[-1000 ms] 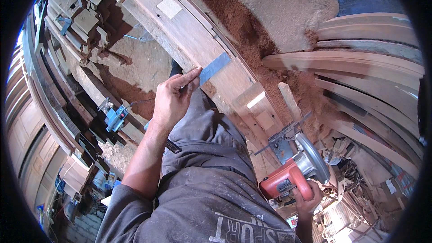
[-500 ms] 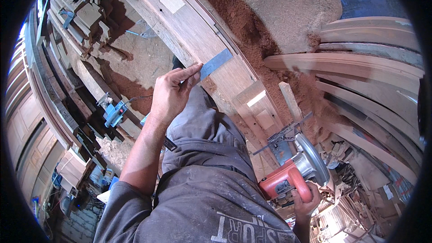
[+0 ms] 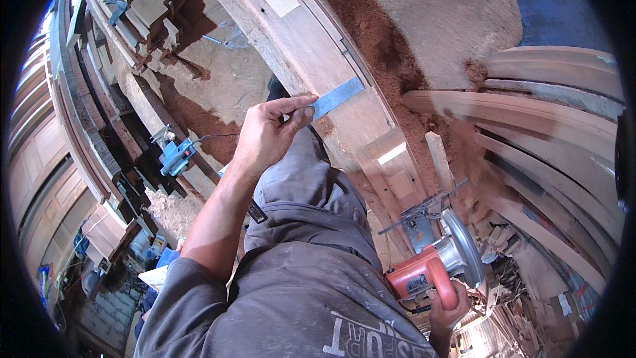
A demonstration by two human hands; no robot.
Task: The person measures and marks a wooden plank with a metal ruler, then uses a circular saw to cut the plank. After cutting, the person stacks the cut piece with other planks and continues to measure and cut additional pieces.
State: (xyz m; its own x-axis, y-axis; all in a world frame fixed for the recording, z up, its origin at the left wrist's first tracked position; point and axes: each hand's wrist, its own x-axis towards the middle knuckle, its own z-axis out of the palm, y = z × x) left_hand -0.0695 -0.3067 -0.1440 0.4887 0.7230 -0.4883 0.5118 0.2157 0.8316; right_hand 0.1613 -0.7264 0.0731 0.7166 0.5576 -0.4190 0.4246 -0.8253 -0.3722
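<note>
My left hand [image 3: 270, 127] pinches the near end of a flat blue-grey strip [image 3: 339, 96] between thumb and fingers. That strip reaches across a long wooden beam [image 3: 311, 53], its far end near the beam's right edge. At the lower right, my right hand [image 3: 448, 310] is wrapped round the red handle of a circular saw [image 3: 416, 275]. The saw has a silver blade guard and a grey base plate, which is by the beam's near end. Pale rectangular patches show on the beam's top, toward its far end and near the saw.
Reddish sawdust [image 3: 377, 33] is heaped along the beam's right side. Long boards [image 3: 530, 113] lie stacked at the right. A blue power tool [image 3: 177, 157] with a cord sits on timber at the left, near a pile of wood offcuts [image 3: 149, 6]. Wood scraps litter the lower right.
The whole view has shifted slightly, with the beam and other things now further right and lower. Both hands keep their holds on the strip and the saw.
</note>
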